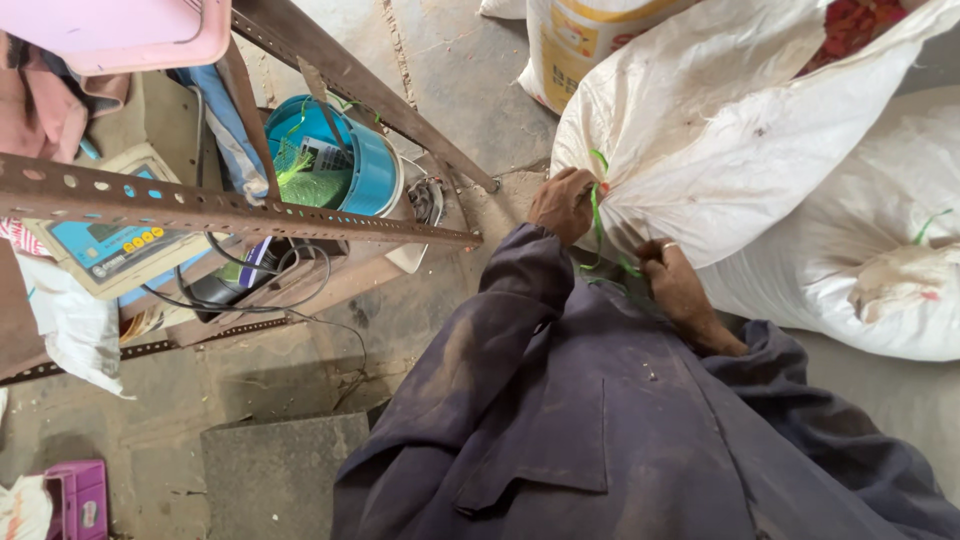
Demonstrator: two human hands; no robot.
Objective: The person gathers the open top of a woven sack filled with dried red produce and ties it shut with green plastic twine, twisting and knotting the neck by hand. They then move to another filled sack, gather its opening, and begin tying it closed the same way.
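1. Head view: the left hand (562, 203) is closed on the gathered neck of the large white woven plastic sack (740, 150), which lies on the floor just ahead.
2. The right hand (672, 278) pinches the thin green plastic tie string (597, 210); the string runs roughly upright between both hands, nearer the left.

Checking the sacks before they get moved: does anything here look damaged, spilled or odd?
Nothing has spilled. The white sack that both hands grip, left hand and right hand, with green string at its neck, bears small brown stains. The lower sack has a larger reddish-brown smear. No tears show.
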